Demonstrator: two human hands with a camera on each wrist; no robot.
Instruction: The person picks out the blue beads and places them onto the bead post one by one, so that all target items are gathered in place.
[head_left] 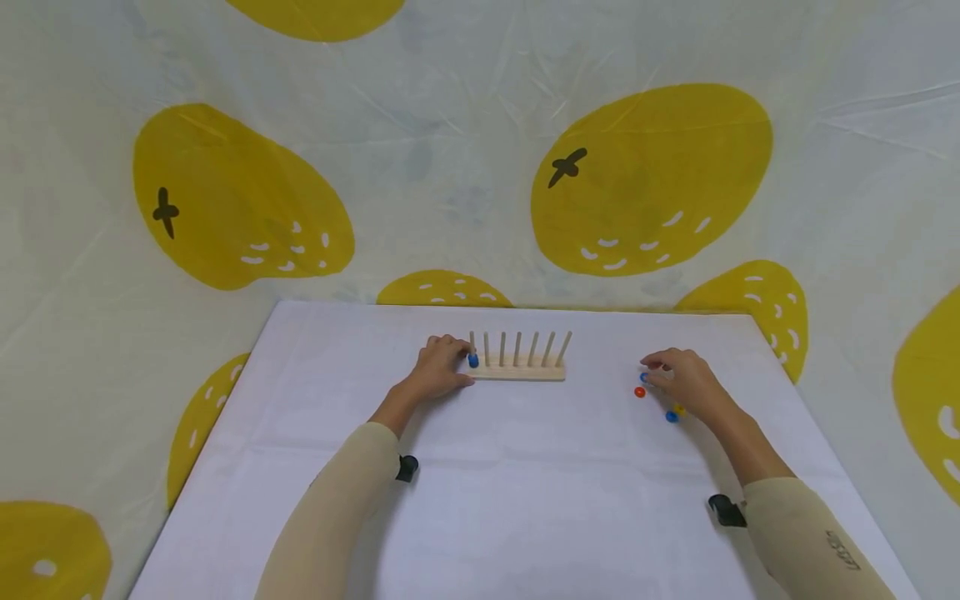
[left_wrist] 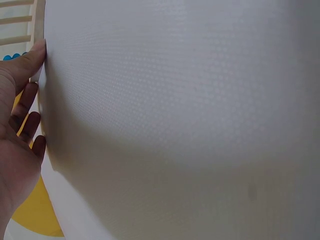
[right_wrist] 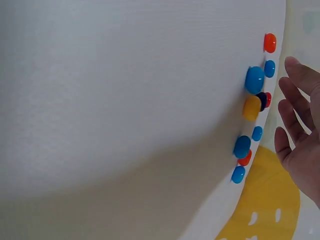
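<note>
A wooden peg rack (head_left: 517,373) with a row of upright pegs stands toward the back of the table. My left hand (head_left: 441,368) holds its left end, the thumb (left_wrist: 34,57) against the front of the base. Blue beads (head_left: 473,361) sit low on the leftmost peg. On the right, my right hand (head_left: 688,385) hovers over loose beads, its fingers apart and nothing visible between them. Near its fingertips lie a blue bead (head_left: 643,377) and a red bead (head_left: 640,392). The right wrist view shows a yellow bead (right_wrist: 252,108) among several blue and red ones.
A white cloth covers the table (head_left: 517,500). Behind it hangs a pale curtain (head_left: 450,183) with large yellow fruit prints. Dark wrist devices show at the left sleeve (head_left: 337,492) and right sleeve (head_left: 795,525).
</note>
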